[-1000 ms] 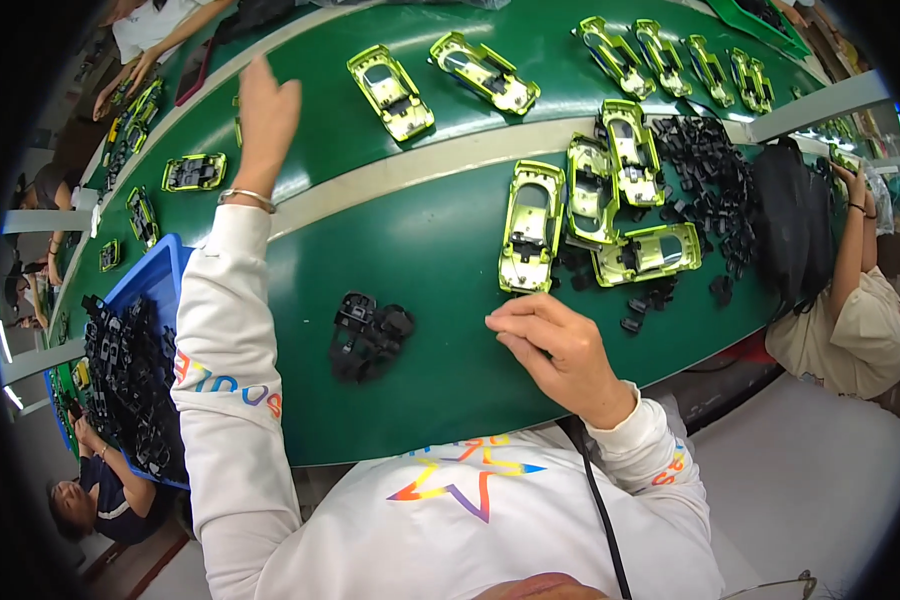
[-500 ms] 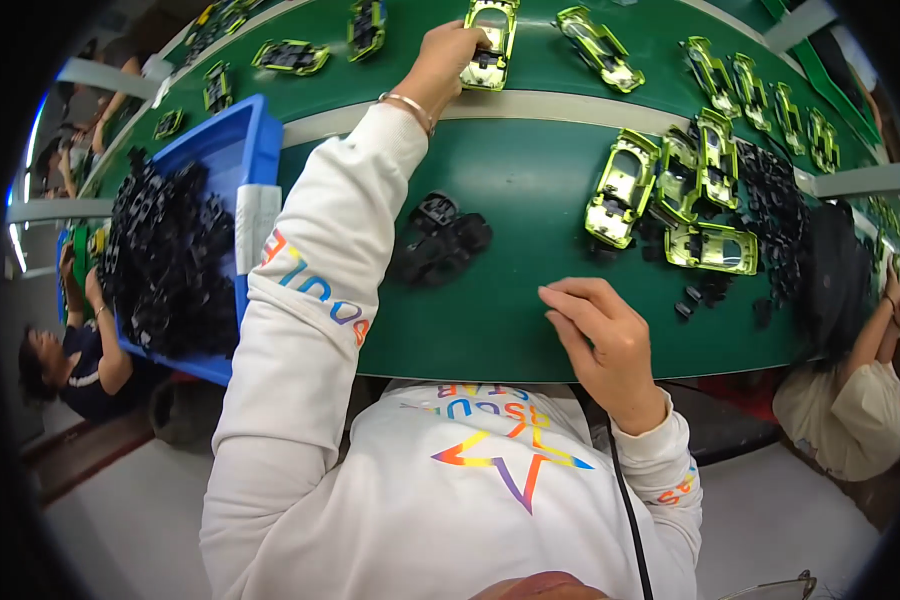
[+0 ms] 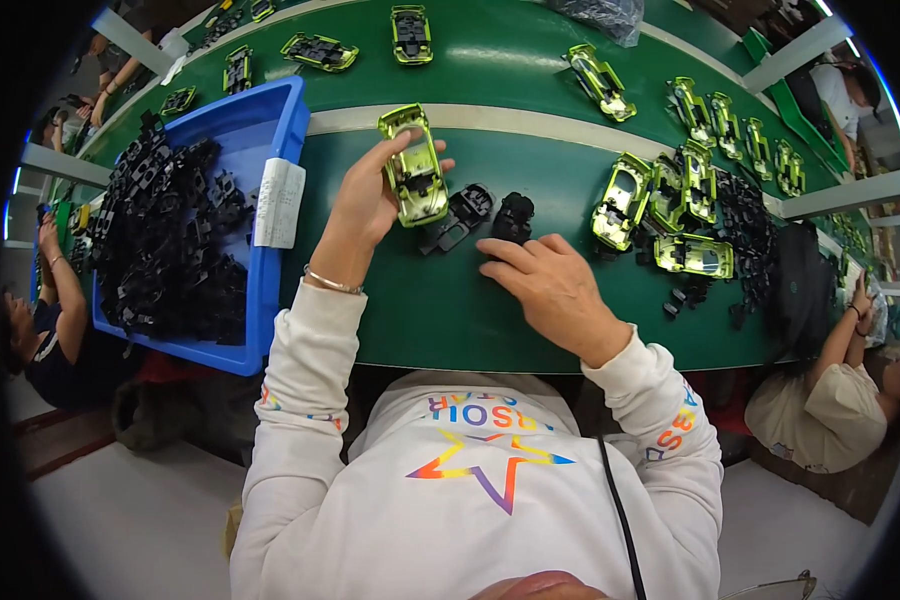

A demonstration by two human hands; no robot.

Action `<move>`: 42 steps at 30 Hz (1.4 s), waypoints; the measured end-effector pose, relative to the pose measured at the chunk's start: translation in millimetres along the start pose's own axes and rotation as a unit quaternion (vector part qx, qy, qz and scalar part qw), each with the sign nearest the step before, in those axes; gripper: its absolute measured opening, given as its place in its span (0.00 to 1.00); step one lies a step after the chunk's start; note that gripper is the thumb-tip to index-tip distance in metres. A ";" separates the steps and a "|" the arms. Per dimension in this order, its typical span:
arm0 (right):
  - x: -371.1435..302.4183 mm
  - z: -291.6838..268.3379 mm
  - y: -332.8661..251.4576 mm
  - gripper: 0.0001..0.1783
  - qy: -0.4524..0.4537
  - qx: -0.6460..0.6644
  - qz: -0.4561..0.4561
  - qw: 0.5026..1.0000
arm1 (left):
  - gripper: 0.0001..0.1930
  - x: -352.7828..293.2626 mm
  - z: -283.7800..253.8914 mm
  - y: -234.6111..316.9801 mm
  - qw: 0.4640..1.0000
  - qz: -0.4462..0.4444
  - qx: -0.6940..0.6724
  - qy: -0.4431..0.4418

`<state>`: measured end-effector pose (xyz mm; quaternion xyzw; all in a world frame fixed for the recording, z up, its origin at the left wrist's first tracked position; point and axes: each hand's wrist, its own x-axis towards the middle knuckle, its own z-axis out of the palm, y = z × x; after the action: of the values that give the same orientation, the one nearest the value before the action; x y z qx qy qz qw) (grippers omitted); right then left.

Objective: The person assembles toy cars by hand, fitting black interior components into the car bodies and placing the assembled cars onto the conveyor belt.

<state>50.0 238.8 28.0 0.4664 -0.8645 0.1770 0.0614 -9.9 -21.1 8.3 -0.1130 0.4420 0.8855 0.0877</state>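
Note:
My left hand (image 3: 362, 208) holds a lime-green toy car body shell (image 3: 422, 196) over the table, its hollow underside facing up and its length pointing away from me. Fingers wrap around the shell's edge, with the thumb over its far part. Below and right of it lie black plastic car parts (image 3: 468, 207) and another black part (image 3: 513, 215). My right hand (image 3: 558, 298) hovers just on the near side of that second part, palm down. Its fingers are stretched and apart, holding nothing visible; whether a fingertip touches the black part I cannot tell.
A blue bin (image 3: 260, 270) heaped with black parts stands at left. Several green shells (image 3: 620, 202) and loose black pieces (image 3: 745, 230) lie at right. Beyond a pale divider strip (image 3: 490, 120), more shells sit on the green surface. Other people work at both sides.
My left hand has brought a green shell from beyond the divider strip back toward me. My right hand has moved left and away from me, to the black parts, which now lie apart.

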 end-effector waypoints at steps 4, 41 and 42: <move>-25.9 -28.7 15.6 0.13 -0.048 -0.035 0.047 0.997 | 0.20 2.0 1.2 -14.0 1.000 -0.016 0.011 -0.018; 88.2 5.7 -13.6 0.24 0.254 0.172 0.169 0.937 | 0.29 -27.2 48.3 -23.7 0.980 0.108 -0.162 -0.038; 88.5 5.8 -14.3 0.24 0.254 0.173 0.171 0.936 | 0.29 -27.0 47.3 -25.1 0.981 0.106 -0.161 -0.037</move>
<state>12.8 160.1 50.1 0.2543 -0.8429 0.4441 0.1660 16.6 30.3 24.4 -0.0456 0.2996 0.9529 -0.0100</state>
